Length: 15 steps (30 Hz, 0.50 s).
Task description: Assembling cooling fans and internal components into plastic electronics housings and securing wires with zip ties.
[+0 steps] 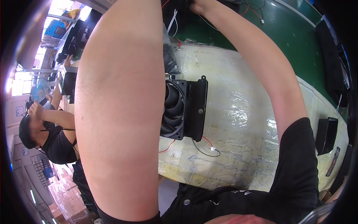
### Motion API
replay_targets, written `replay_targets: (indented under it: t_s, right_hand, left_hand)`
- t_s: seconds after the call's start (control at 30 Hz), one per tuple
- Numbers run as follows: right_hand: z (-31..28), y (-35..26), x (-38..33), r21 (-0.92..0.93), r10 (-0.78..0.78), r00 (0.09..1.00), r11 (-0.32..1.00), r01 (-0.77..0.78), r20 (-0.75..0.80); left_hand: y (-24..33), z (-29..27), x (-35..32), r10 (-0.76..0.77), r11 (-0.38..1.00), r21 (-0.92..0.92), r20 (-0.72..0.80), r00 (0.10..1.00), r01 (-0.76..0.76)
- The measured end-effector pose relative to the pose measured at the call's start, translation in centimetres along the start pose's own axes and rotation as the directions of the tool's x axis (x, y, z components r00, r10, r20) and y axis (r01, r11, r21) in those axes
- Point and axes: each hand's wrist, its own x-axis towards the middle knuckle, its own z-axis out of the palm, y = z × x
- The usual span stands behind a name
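My left forearm [121,104] fills the left-middle of the head view and runs out past the top edge, so my left hand is out of sight. My right arm reaches up to the far edge. There my right hand [201,6] is beside a dark object [179,7]; its fingers are mostly hidden, so what it grips cannot be told. Partly behind my left forearm, a black cooling fan [174,106] with a black metal bracket [197,108] lies on the plastic-covered table [238,108]. Its red and black leads end in a white connector [213,148].
A clear plastic bag [170,59] of dark parts lies beyond the fan. Loose wires with a connector [262,21] rest on the green surface [291,41]. A black block [326,136] stands at the right. On the left, a person in a black cap [27,131] sits nearby.
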Motion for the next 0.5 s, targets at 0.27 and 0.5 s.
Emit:
replay_targets:
  t_s: [0.27,0.5]
  right_hand:
    - [-0.2,1.2,0.8,-0.407,-0.387,0.834,0.887,0.219,-0.394]
    - [1.6,-1.3,-0.5,-0.48,-0.258,0.791,0.876,-0.051,-0.554]
  left_hand:
    - [0.5,3.4,2.5,0.032,0.999,0.017,0.137,0.99,-0.035]
    - [0.8,6.1,5.2,0.096,0.99,0.076,0.235,0.967,-0.116]
